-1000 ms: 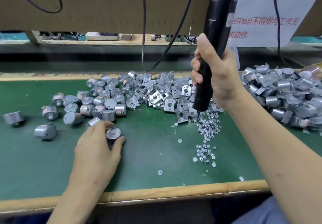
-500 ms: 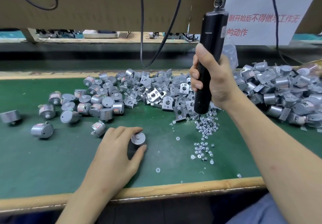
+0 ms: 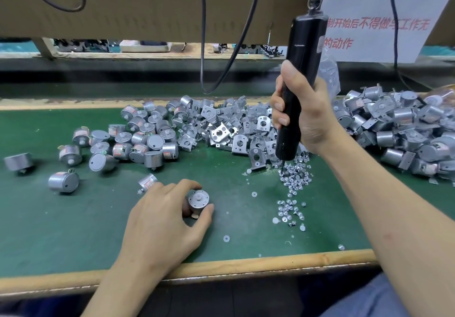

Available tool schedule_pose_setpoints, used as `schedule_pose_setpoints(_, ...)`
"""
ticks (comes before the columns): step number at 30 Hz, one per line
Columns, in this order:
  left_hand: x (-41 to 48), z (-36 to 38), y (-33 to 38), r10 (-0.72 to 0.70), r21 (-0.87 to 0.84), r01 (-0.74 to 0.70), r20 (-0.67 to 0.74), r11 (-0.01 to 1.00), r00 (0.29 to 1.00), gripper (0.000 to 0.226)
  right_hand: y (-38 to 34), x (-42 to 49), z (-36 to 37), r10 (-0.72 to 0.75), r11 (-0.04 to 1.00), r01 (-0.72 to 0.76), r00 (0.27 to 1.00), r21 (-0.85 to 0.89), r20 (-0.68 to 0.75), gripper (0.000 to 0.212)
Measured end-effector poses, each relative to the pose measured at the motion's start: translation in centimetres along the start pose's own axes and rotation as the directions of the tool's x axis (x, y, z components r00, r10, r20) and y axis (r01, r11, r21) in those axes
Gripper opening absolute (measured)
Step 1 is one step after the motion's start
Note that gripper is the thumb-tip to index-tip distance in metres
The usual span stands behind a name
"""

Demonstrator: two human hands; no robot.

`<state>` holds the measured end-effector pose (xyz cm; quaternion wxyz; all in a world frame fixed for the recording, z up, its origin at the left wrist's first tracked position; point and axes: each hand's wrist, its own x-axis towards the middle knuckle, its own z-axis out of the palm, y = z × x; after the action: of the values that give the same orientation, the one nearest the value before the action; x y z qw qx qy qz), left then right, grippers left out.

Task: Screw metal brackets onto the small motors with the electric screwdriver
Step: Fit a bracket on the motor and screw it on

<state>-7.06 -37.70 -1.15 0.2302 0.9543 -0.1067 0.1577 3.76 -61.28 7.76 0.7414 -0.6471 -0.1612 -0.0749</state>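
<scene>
One motor (image 3: 199,199) stands shaft-up on the counter (image 3: 73,230), pinched by the left grip (image 3: 167,220). The right grip (image 3: 302,112) wraps the electric screwdriver (image 3: 305,53), its bit in the screws (image 3: 295,178). Recommend lifting a single screw, seated squarely. None of the brackets (image 3: 221,132) is fitted yet.

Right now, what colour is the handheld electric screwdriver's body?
Black; the cylindrical electric screwdriver shows best in the head view.

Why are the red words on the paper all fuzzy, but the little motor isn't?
Head view: the paper sign hangs at the frame's top corner, so its letters smear; the motor in the left hand is near the centre and sharp; the screws glint under the light.
</scene>
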Motion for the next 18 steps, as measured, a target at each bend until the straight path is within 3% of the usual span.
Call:
schedule_pose_setpoints(9,-0.1,0.3,-0.2,0.008,-0.066,-0.009,-0.014,0.998,1.0,0.016,-0.2,-0.4,1.3,-0.009,0.998,0.006,0.999,0.067,0.034,0.042)
schedule_pose_setpoints(18,0.2,0.7,-0.4,-0.035,-0.09,0.033,-0.028,0.995,0.999,0.025,0.6,-0.7,2.0,-0.027,0.999,0.025,0.998,0.044,0.058,0.046)
